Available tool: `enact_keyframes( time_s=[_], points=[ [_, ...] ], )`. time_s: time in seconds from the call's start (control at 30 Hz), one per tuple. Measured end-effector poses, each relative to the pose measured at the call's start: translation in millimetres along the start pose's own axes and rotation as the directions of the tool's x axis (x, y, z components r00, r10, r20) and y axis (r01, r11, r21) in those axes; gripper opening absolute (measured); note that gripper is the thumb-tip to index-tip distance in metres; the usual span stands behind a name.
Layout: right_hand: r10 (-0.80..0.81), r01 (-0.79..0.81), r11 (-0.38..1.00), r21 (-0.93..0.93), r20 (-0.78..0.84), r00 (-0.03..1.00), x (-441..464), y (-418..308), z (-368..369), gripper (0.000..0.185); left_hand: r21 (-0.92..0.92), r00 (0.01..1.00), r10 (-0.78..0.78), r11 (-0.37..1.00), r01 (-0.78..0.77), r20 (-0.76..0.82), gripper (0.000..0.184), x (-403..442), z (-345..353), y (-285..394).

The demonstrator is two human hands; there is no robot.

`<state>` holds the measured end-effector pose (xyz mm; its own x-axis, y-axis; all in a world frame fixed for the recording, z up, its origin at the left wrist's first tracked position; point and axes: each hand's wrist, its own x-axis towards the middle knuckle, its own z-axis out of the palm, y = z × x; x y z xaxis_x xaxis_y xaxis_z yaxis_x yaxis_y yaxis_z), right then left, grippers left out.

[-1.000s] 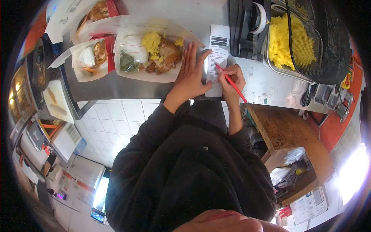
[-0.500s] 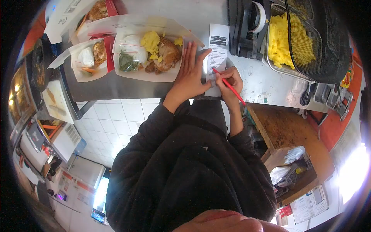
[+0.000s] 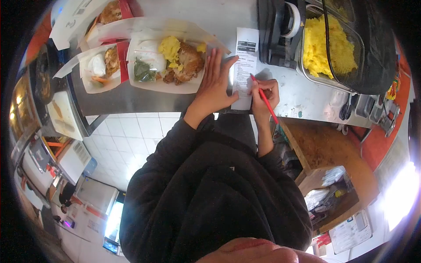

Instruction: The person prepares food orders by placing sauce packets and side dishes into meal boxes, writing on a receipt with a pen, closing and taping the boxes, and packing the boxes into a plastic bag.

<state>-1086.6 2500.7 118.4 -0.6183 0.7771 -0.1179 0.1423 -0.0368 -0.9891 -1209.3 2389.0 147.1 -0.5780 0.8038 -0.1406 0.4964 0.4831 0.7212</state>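
The right hand (image 3: 271,92) pinches a red pen (image 3: 268,104), its tip now shifted to the near edge of the printed receipt (image 3: 245,65) just beside, apparently between strokes; the left hand (image 3: 212,90), splayed, gripping nothing, overlaps the far edge.

You have one left hand (image 3: 212,84), one right hand (image 3: 265,95), one pen (image 3: 266,101) and one receipt (image 3: 245,68). You count three boxes (image 3: 171,88), three portions of chicken (image 3: 190,62), one bag of greens (image 3: 144,71), one tray (image 3: 326,83) and one yellow heap (image 3: 322,52). You also count one cabinet (image 3: 326,147) and one other person (image 3: 68,192).
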Motion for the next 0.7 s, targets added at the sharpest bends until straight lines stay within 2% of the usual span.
enact_keyframes(
  time_s=[0.13,0.23,0.33,0.37,0.5,0.6,0.7],
  points=[
    [0.126,-0.126,0.98,0.153,0.011,0.992,-1.7,-5.5,0.2,0.015,0.004,1.0,0.008,1.0,-0.008,0.028,0.094,-0.9,-1.8,0.3],
    [0.076,-0.076,0.997,0.012,0.02,0.997,-2.9,-6.4,0.2,0.017,-0.008,0.998,0.01,1.0,-0.01,0.056,0.097,-2.3,-2.3,-1.6],
    [-0.023,0.021,0.998,0.058,0.03,0.999,-17.6,-2.3,1.9,0.018,0.001,0.997,0.013,1.0,-0.013,0.073,0.101,-0.1,-3.1,-1.2],
    [0.028,-0.033,0.994,0.109,0.042,0.999,-25.1,-4.1,2.2,0.018,0.008,0.997,0.008,1.0,-0.009,0.079,0.102,-1.0,-3.3,-1.1],
    [0.096,-0.094,0.995,0.045,-0.042,0.995,-36.3,1.5,7.0,0.017,0.006,0.996,0.019,1.0,-0.02,0.084,0.105,-0.3,-0.8,-4.0],
    [-0.074,0.083,0.987,-0.14,0.068,0.995,-31.3,9.3,8.0,0.017,0.006,0.996,0.026,1.0,-0.027,0.083,0.106,-1.4,0.4,-4.8],
    [0.092,-0.095,0.994,-0.046,-0.06,0.994,-33.4,3.7,2.8,0.016,0.022,0.996,0.033,0.999,-0.035,0.083,0.105,0.0,-1.2,-4.9]
  ],
)
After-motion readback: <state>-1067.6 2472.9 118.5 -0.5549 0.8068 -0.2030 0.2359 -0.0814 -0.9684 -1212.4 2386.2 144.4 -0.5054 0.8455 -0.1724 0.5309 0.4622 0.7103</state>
